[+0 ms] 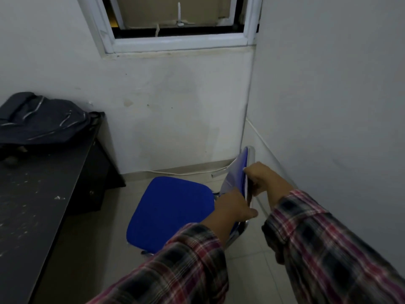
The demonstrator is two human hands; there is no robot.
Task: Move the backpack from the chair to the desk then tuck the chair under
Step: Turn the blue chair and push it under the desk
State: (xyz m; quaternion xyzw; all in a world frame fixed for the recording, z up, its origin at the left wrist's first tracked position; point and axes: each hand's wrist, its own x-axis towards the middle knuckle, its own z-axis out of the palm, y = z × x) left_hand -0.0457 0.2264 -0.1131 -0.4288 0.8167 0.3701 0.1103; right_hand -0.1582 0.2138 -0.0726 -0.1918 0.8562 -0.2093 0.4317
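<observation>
A dark backpack [41, 120] with pale zip lines lies flat on the black desk [32, 194] at the left, near the wall. The chair [173, 210], with a bare blue seat and a blue backrest on a metal frame, stands on the floor to the right of the desk. The seat faces the desk and is out from under it. My left hand [233, 208] grips the near part of the backrest. My right hand [262, 178] grips the backrest a little farther along its top edge. Both sleeves are plaid.
White walls meet in a corner right behind the chair's backrest. A white cable [188, 172] runs along the skirting and up the right wall. A window [175, 18] sits above. A dark drawer unit [96, 172] stands under the desk's far end. Pale floor tiles [252, 270] lie below.
</observation>
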